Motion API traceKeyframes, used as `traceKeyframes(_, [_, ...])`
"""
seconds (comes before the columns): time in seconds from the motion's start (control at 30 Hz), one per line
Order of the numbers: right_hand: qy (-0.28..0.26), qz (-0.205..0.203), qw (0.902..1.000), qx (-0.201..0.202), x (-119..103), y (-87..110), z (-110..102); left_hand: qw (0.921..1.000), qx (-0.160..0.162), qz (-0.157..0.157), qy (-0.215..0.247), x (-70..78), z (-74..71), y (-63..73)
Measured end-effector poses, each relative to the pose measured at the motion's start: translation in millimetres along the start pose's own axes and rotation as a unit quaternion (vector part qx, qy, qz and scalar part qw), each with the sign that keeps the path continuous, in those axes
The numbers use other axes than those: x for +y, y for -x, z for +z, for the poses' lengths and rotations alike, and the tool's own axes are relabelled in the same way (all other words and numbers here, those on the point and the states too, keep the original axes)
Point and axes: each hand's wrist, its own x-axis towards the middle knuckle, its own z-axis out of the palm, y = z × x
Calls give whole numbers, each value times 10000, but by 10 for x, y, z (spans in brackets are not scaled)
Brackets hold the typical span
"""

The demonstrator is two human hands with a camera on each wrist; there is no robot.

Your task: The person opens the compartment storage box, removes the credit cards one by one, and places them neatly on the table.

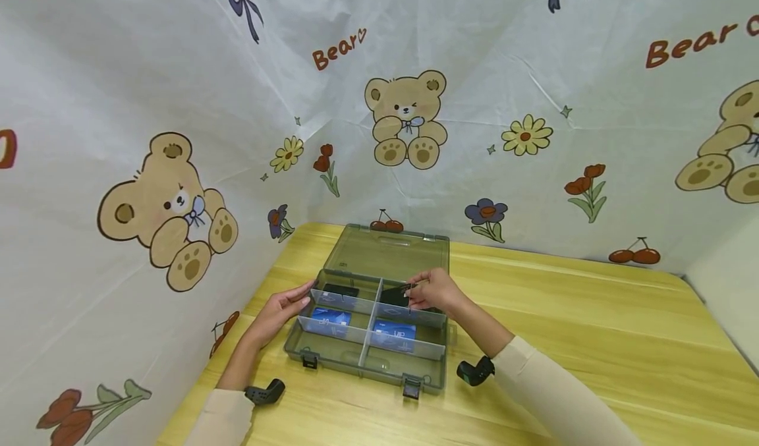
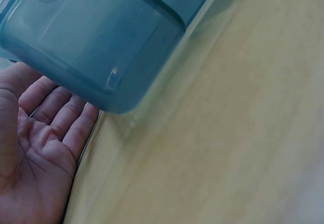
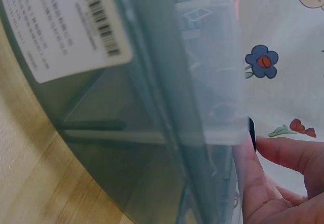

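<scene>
A translucent grey-green divided box (image 1: 325,360) stands on the table with its lid (image 1: 388,248) folded back. At the back right compartment my right hand (image 1: 435,291) pinches a flat black card (image 1: 394,296) between thumb and fingers; only a dark edge of it shows in the right wrist view, beyond the clear divider. Another black card (image 1: 340,290) lies in the back left compartment. Blue printed cards lie in the middle row, one left (image 1: 331,317) and one right (image 1: 394,331). My left hand (image 1: 275,314) rests against the box's left side, fingers loosely extended along the wall (image 2: 101,72).
Two latches (image 1: 412,388) hang from the box's front edge. Clear dividers (image 1: 409,347) split the box into several compartments. A white barcode label (image 3: 76,26) shows through the box's side. Wood-grain table (image 1: 569,314) extends to the right; a bear-print sheet (image 1: 462,189) hangs behind and left.
</scene>
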Motion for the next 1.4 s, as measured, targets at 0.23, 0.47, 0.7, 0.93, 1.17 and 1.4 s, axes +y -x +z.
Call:
traceKeyframes(0.23, [-83,70,9998,168,-20,38,-39,9999,18,-70,-85,5,0,-5])
traceKeyframes(0.47, [-227,15,9995,207,-3,77,-80,9999,15,-63,-144,-7,6,17])
traceKeyframes(0.7, [-233,-55,9995,220,-8,115,-96,9998,95,-105,-137,15,7,63])
traceKeyframes(0.93, [-331,-60,9990,282,0,136,-140,9998,71,-132,-139,16,10,36])
traceKeyframes(1.17, [-350,-67,9990,280,-5,149,-164,9999,41,-68,-79,5,7,24])
traceKeyframes(1.4, [-508,-106,9980,348,32,174,-197,9999,58,-89,-102,11,16,24])
